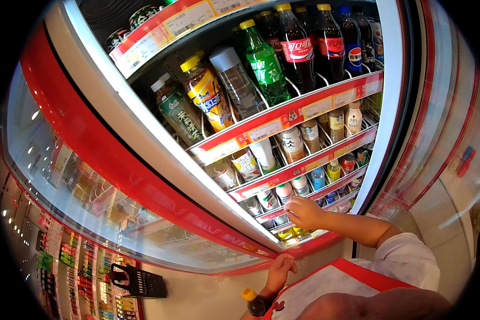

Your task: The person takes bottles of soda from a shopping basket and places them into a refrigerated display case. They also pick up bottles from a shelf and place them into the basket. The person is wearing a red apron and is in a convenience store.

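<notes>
My right hand (304, 213) is in front of the lower racks of an upright drinks cooler, its fingers curled and nothing visible in them. Just beyond its fingertips stand small white bottles, among them a pink-capped bottle (285, 193). Lower and closer to my body, my left hand (281, 270) hangs with bent fingers, with no object seen in it. A dark drink bottle with a yellow cap (257, 302) lies against my left forearm and apron, apparently tucked in the bend of the arm. A red-edged white apron (316, 282) covers my front.
The cooler's glass door (104, 188) stands open on the left. Higher up, a wire rack holds cola bottles (298, 50), a green Sprite bottle (266, 66) and an iced tea bottle (208, 96). A black shopping basket (146, 282) sits on the floor, near stocked store shelves (80, 268).
</notes>
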Demonstrator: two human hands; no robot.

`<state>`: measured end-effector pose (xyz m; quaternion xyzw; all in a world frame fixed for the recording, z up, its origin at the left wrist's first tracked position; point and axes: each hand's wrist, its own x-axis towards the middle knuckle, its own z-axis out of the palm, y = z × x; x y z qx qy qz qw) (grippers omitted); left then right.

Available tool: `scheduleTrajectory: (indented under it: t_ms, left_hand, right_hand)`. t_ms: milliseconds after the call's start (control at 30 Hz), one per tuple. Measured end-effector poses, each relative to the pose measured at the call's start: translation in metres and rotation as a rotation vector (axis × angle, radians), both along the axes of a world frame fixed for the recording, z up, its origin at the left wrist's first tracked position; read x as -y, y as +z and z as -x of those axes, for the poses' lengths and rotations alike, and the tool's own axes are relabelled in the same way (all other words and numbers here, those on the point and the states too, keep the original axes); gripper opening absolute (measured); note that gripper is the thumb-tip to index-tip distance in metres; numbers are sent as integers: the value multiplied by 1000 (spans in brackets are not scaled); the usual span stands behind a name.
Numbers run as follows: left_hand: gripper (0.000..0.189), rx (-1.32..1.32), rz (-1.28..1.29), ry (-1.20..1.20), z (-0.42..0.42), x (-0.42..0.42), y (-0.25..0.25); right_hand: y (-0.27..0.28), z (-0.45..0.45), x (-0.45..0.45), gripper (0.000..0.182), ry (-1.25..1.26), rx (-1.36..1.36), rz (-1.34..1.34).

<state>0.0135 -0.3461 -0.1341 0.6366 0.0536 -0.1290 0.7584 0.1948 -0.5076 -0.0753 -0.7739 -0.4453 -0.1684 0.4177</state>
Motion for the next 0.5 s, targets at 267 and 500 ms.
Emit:
scheduleTrajectory:
  t_ms: [267,500]
  left_hand:
    - [12,110,13,61,81,-120,-13]
    - [13,62,62,123,171,-219,5]
  right_hand:
    - [-238,82,16,27,-257,-679,1087]
    - [-278,230,6,29,-146,-719,1708]
